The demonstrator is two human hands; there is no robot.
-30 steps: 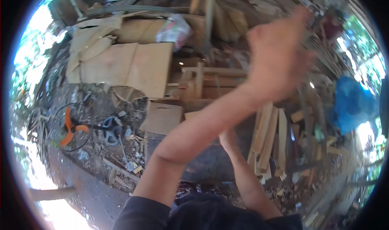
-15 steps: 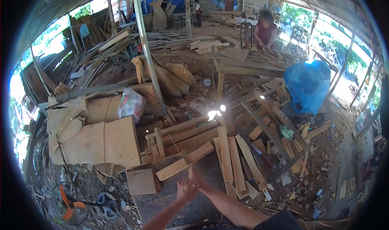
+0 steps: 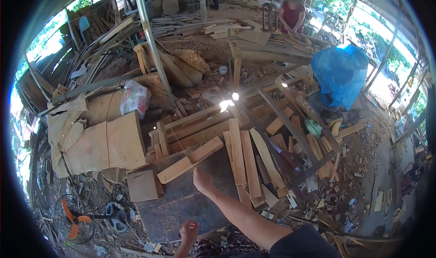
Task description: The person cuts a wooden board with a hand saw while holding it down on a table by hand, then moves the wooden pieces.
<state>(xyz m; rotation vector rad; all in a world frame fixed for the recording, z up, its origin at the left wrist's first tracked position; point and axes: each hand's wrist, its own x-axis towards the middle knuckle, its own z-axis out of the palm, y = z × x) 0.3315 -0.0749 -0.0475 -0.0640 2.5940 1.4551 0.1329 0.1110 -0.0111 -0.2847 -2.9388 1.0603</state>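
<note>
My right hand (image 3: 202, 181) is at the near edge of two short pale boards (image 3: 175, 169) lying end to end on a dark, worn work board (image 3: 181, 208). Its fingers are curled and whatever they may hold is hidden. My left hand (image 3: 188, 232) is lower, near the front edge of the work board, with curled fingers; I cannot make out anything in it. A square wooden block (image 3: 143, 185) lies at the board's left, and several long pale strips (image 3: 237, 153) lie to the right of my right hand.
Plywood sheets (image 3: 122, 140), a plastic bag (image 3: 134, 99) and a metal post (image 3: 154, 53) stand left and back. Wooden frames (image 3: 286, 121) and a blue plastic cover (image 3: 338, 76) are right. An orange-bladed fan (image 3: 75, 219) is at lower left. A person in maroon (image 3: 291, 15) works behind.
A second ago my left arm was raised high across the view; half a second ago my hands were together by the short boards. My left hand has since dropped down, apart from my right.
</note>
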